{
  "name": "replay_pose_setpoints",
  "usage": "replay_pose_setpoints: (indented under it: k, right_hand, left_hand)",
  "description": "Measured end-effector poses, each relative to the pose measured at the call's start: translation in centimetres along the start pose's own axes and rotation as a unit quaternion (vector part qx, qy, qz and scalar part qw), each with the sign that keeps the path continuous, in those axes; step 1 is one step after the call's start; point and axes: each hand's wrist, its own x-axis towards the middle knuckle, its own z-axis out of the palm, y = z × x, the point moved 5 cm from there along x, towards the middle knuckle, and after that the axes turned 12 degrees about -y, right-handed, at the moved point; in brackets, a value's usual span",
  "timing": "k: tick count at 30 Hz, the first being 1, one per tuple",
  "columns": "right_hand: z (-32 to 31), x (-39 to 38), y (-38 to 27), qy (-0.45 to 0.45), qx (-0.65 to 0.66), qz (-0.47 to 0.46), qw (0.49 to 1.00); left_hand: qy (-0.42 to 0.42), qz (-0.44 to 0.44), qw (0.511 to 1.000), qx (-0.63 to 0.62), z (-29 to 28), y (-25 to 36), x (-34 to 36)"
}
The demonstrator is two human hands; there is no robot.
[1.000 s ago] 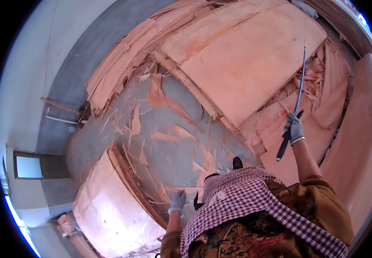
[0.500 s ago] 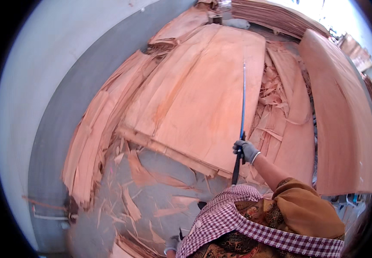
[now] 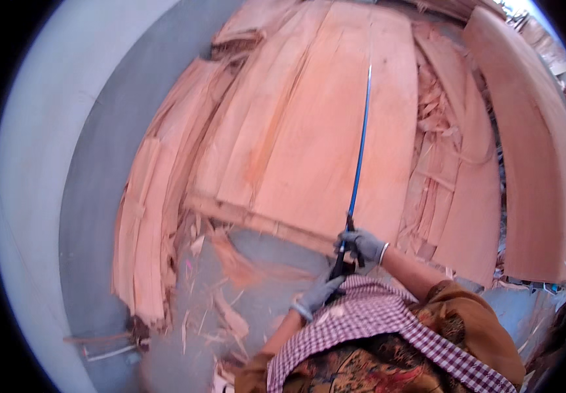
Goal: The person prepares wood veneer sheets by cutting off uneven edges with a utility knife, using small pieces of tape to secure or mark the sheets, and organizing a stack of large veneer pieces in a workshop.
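A long thin blue rod [image 3: 363, 144] with a black handle points away from me over a broad stack of reddish wood veneer sheets [image 3: 335, 118]. My right hand [image 3: 363, 245], in a grey glove, is closed round the rod's black grip. Lower down, my left hand [image 3: 321, 293], also gloved in grey, is closed at the rear end of the black handle, close to my checked apron [image 3: 348, 314]. Its fingers are partly hidden and blurred. The rod's pale far tip shows faintly against the top sheet.
Torn veneer strips [image 3: 148, 223] are piled along the grey-and-white wall [image 3: 109, 150] at left. Crumpled veneer [image 3: 437, 170] lies right of the stack, and another tall veneer stack [image 3: 535, 157] stands farther right. Scraps [image 3: 230, 314] litter the grey floor near me.
My left hand has come up from the lower edge to the rod's handle. My right hand and the rod have shifted slightly left and nearer. The view has tilted down.
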Motion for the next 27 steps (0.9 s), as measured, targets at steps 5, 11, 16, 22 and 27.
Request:
replay_pose_setpoints:
  k: [5, 11, 16, 22, 27]
  right_hand:
    - [-2.6, 0.5, -2.2, 0.049, -0.140, -0.039, 0.988]
    - [-3.8, -0.4, -1.5, 0.183, -0.054, -0.035, 0.981]
    - [-6.5, -1.6, 4.9, 0.327, 0.024, -0.012, 0.945]
    - [-7.7, 0.4, 16.9, 0.404, 0.067, 0.104, 0.906]
    - [-15.1, 2.1, 20.9, 0.424, 0.113, 0.083, 0.895]
  left_hand:
    - [-0.007, -0.041, 0.998, 0.039, -4.3, 4.0, 2.2]
    - [0.001, -0.121, 0.992, 0.025, -12.8, 3.6, 3.8]
    - [-0.032, -0.177, 0.979, 0.091, -18.6, 7.4, 6.3]
    - [0.047, -0.217, 0.975, 0.012, -26.9, 2.7, 5.9]
    - [0.138, -0.249, 0.958, 0.038, -28.7, -1.0, 6.8]
